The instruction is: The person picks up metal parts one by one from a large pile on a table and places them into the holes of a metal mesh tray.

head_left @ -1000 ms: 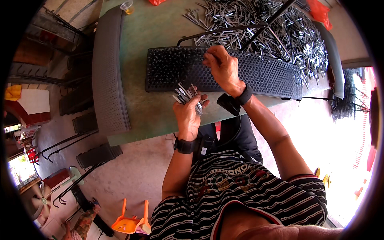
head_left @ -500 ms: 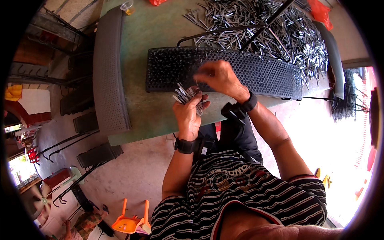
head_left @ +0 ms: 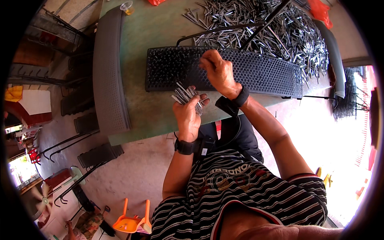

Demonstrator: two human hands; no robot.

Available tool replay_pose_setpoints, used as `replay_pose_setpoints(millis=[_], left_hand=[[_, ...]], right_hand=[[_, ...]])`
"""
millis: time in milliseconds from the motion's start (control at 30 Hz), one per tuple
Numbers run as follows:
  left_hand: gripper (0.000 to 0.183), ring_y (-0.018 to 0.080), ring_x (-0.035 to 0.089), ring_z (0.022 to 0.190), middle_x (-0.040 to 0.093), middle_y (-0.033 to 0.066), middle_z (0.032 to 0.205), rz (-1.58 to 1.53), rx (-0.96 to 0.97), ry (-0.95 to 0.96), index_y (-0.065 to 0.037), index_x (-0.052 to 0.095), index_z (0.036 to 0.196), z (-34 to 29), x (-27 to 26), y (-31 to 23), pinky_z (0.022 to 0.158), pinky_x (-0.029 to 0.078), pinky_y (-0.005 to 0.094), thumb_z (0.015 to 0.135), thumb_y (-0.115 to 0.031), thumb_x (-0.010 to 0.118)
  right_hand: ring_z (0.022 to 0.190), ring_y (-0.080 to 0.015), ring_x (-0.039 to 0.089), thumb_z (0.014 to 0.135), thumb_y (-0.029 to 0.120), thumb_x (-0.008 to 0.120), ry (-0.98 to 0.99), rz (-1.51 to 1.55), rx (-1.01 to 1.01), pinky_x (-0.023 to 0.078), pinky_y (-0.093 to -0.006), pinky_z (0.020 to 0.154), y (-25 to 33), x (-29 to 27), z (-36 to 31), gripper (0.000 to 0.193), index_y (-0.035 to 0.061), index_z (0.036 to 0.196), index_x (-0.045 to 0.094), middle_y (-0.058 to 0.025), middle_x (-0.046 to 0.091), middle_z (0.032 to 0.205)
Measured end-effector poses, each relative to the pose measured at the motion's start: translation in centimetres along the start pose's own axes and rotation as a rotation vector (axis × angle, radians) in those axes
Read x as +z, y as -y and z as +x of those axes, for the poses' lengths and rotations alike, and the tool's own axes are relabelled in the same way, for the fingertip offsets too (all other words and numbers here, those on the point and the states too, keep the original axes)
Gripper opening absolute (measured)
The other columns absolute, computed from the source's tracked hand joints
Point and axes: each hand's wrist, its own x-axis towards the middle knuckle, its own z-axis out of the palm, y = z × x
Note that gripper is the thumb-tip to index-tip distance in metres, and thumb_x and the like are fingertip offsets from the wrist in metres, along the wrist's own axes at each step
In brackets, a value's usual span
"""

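Observation:
In my left hand (head_left: 189,114) lies a bunch of thin metal strips (head_left: 185,94), gripped under the thumb just off the near edge of a perforated black panel (head_left: 260,72). My right hand (head_left: 219,74) is over the panel's middle with its fingers pinched together; whatever is between the fingertips is too small to make out. The panel's left part is filled with upright strips (head_left: 168,66) standing in its holes. Bare holes show across its right part. A big loose heap of similar metal strips (head_left: 296,44) lies behind the panel.
A bent black metal rod frame (head_left: 220,30) crosses above the heap. Stacked perforated sheets (head_left: 109,72) lie along the left of the green table (head_left: 136,40), near a plastic cup (head_left: 127,8). An orange chair (head_left: 127,224) stands on the floor at lower left, near another person (head_left: 86,224).
My right hand has moved up from near the strips in my left hand to over the panel. My left hand has stayed almost in place, still holding its bunch.

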Motion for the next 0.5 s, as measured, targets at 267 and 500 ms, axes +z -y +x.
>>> replay_pose_setpoints(millis=[267,500], left_hand=[[0.017,0.0244,0.064,0.073,0.061,0.0093,0.084,0.051,0.005,0.004,0.0,0.059,0.096,-0.2,0.0,-0.4,0.059,0.055,0.0385,0.08,0.005,0.058],[0.014,0.0229,0.064,0.069,0.062,0.0095,0.082,0.074,0.02,-0.007,0.002,0.06,0.093,-0.5,0.7,-0.4,0.055,0.055,0.0351,0.08,0.007,0.056]], right_hand=[[0.063,-0.0259,0.065,0.082,-0.003,0.055,0.107,-0.258,-0.238,0.05,-0.032,0.056,-1.1,-0.2,0.7,0.008,0.0009,0.089,0.056,-0.0144,0.062,0.078],[0.062,-0.0301,0.063,0.072,0.013,0.068,0.243,-0.257,0.087,0.05,-0.0347,0.056,2.3,-1.8,0.0,0.018,-0.0013,0.08,0.063,-0.0143,0.064,0.069]])
